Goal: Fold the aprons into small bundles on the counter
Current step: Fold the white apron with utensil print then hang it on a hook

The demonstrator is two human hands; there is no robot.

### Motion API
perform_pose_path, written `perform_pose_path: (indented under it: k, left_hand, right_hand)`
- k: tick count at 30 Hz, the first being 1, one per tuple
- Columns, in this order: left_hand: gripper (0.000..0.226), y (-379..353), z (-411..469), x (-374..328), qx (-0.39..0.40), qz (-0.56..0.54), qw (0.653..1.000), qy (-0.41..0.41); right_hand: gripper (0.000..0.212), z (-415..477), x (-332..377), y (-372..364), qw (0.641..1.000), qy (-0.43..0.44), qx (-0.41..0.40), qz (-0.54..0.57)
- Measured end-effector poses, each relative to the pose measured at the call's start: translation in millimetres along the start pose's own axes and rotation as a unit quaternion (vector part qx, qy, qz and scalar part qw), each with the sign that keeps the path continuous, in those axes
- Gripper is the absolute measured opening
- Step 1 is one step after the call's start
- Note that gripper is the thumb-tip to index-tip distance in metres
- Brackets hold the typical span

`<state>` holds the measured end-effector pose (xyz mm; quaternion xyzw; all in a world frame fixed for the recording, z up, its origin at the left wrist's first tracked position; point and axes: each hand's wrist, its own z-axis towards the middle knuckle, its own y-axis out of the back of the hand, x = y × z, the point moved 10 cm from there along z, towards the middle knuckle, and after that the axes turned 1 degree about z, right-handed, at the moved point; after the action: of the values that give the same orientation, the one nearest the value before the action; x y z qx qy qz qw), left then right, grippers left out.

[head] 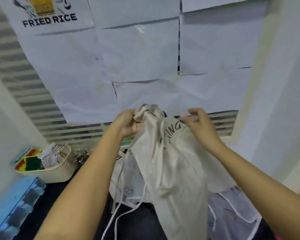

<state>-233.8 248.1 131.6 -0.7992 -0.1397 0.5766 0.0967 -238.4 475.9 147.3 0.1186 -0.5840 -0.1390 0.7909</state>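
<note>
Left of the cream apron (173, 170), a pale basket (47, 172) holds sponges and blurred packets. The left hand (127, 123) grips the apron's bunched top, fingers curled tight. The apron hangs above the dark counter (140, 224), with only "ING" of its lettering legible among the folds. The right hand (200, 126) pinches its upper edge, though blur hides the exact hold. Right of the apron, a second apron (232, 213) lies cut off.
</note>
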Motion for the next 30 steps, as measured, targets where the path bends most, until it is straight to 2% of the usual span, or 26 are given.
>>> perform_pose_path:
  k: [2, 4, 7, 8, 12, 15, 18, 21, 24, 26, 28, 29, 30]
  left_hand:
    - [0.025, -13, 7, 19, 0.033, -0.012, 0.999, 0.011]
    - [0.021, -32, 7, 31, 0.079, 0.022, 0.997, 0.014]
    - [0.017, -42, 6, 39, 0.095, 0.094, 0.991, -0.008]
    - [0.014, -42, 6, 39, 0.087, 0.12, 0.989, -0.021]
    - [0.02, -33, 8, 32, 0.027, 0.216, 0.972, -0.086]
    - [0.022, -38, -2, 29, 0.009, 0.226, 0.967, -0.119]
    - [0.019, -51, -12, 33, 0.01, 0.195, 0.97, -0.145]
    - [0.019, -69, -22, 46, 0.021, 0.17, 0.97, -0.173]
    - [0.018, -87, -37, 67, 0.017, 0.138, 0.975, -0.171]
    - [0.021, -98, -48, 80, 0.013, 0.109, 0.978, -0.176]
    - [0.021, -110, -62, 91, 0.013, 0.106, 0.976, -0.189]
    - [0.02, -119, -69, 94, 0.017, 0.112, 0.973, -0.198]
    - [0.019, -127, -75, 98, 0.031, 0.122, 0.971, -0.205]
  right_hand:
    - [0.07, -21, 10, -45, 0.99, -0.017, 0.137, 0.035]
    - [0.065, -28, 4, -68, 0.98, -0.037, 0.19, 0.035]
    - [0.012, -16, -13, -61, 0.987, -0.037, 0.151, 0.036]
    - [0.005, -12, -18, -56, 0.988, -0.033, 0.144, 0.041]
    - [0.026, -17, -20, -38, 0.982, -0.027, 0.182, 0.045]
    - [0.009, -19, -18, -14, 0.977, -0.048, 0.198, 0.063]
    - [0.022, -12, -33, 26, 0.988, -0.061, 0.127, 0.065]
    - [0.019, -16, -44, 63, 0.996, -0.066, 0.052, 0.036]
    - [0.017, -30, -49, 86, 0.997, -0.078, 0.025, 0.012]
    - [0.026, -47, -50, 92, 0.996, -0.083, 0.035, 0.014]
    - [0.053, -69, -49, 90, 0.994, -0.076, 0.073, 0.026]
    - [0.054, -80, -46, 88, 0.992, -0.076, 0.102, 0.026]
    - [0.044, -92, -47, 82, 0.987, -0.089, 0.134, 0.03]
